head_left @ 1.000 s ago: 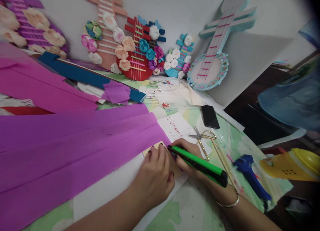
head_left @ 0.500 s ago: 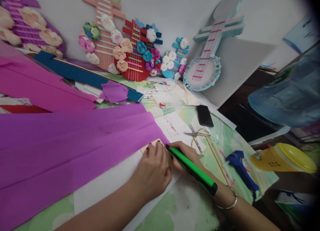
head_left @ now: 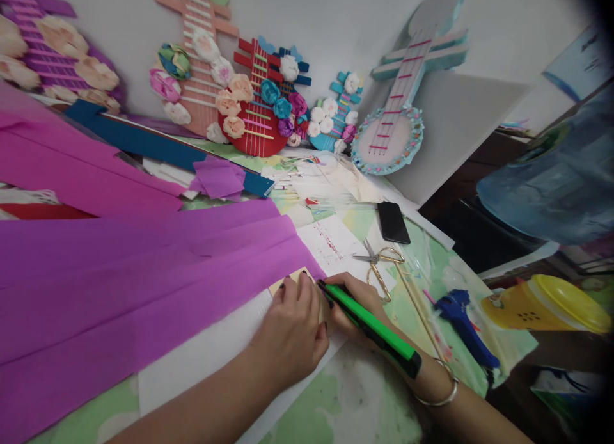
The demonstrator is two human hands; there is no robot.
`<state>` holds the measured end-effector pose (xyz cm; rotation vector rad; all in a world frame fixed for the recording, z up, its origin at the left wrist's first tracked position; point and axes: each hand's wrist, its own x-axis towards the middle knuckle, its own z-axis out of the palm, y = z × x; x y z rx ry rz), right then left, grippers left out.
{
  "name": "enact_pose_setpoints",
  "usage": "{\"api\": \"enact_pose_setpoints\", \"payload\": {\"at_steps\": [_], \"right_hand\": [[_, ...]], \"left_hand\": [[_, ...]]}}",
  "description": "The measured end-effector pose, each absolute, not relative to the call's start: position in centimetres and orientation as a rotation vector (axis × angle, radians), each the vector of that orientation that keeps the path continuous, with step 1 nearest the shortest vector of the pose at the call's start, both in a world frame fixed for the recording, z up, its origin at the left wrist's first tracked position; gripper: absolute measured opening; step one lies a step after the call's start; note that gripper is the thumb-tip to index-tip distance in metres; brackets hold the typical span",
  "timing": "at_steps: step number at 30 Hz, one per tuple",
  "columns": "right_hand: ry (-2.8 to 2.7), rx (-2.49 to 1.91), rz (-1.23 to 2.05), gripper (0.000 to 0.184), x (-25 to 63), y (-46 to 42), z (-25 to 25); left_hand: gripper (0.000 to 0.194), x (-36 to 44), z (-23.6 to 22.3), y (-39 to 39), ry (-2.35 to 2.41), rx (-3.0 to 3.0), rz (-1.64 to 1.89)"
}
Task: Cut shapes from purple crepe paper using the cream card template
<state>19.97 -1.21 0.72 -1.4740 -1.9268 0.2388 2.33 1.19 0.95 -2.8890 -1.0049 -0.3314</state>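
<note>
My left hand (head_left: 295,325) lies over a small pale yellow card (head_left: 277,286), fingers stretched out and pressing it down at the right edge of the purple crepe paper (head_left: 167,271). A white sheet (head_left: 211,354) shows beneath the purple paper. Wrapped round a green utility knife (head_left: 371,322), my right hand (head_left: 357,297) is closed beside the left one. The knife's front end points at the card's right side; its blade tip is hidden by the fingers. Golden-handled scissors (head_left: 377,258) lie open just beyond my right hand.
A black phone (head_left: 393,223), a blue glue gun (head_left: 463,329) and a yellow lidded tub (head_left: 547,303) stand or lie to the right. Several decorated paper instruments, among them a red one (head_left: 254,127), lean on the back wall. A blue strip (head_left: 144,148) crosses the left.
</note>
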Motion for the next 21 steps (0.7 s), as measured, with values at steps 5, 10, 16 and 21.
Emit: {"api": "enact_pose_setpoints", "payload": {"at_steps": [5, 10, 16, 21], "right_hand": [[-1.896, -1.494, 0.225, 0.037, 19.94, -1.38, 0.43], [-1.886, -1.511, 0.248, 0.038, 20.13, -1.6, 0.03], [-1.915, -1.485, 0.249, 0.038, 20.0, -1.51, 0.43], [-1.887, -1.507, 0.249, 0.036, 20.02, -1.76, 0.62]], "left_hand": [[0.06, 2.43, 0.81, 1.18, -1.002, -2.874, -0.364], [0.06, 2.41, 0.73, 1.15, -0.996, -2.867, -0.379], [0.059, 2.33, 0.7, 1.14, -0.993, -2.87, -0.39], [0.06, 2.34, 1.05, 1.08, -1.014, -2.876, -0.342]]}}
